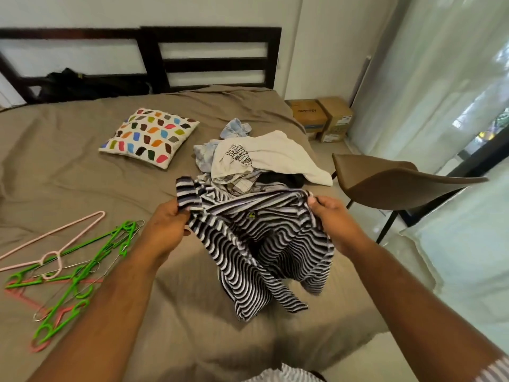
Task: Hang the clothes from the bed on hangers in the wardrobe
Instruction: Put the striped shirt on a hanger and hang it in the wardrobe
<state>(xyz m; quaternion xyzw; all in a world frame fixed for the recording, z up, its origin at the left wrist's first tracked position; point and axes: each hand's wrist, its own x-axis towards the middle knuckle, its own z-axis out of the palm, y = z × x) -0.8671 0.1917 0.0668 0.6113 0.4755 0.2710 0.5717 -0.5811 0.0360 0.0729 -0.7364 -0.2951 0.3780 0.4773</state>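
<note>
A striped shirt (264, 244) hung crumpled over the bed (68, 166), its top edge gripped by L hand (165, 221) & R hand (332, 216), both pinching cloth. Best approach, prob.: shake it flat, find the collar, then free one hand for the hangers (75, 275) lying to the L.

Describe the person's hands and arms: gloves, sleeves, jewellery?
No gloves, rings or watch on the left hand or the right hand. Both forearms are uncovered. A pale striped sleeve shows on the right upper arm at the frame corner. No left sleeve in view.
</note>
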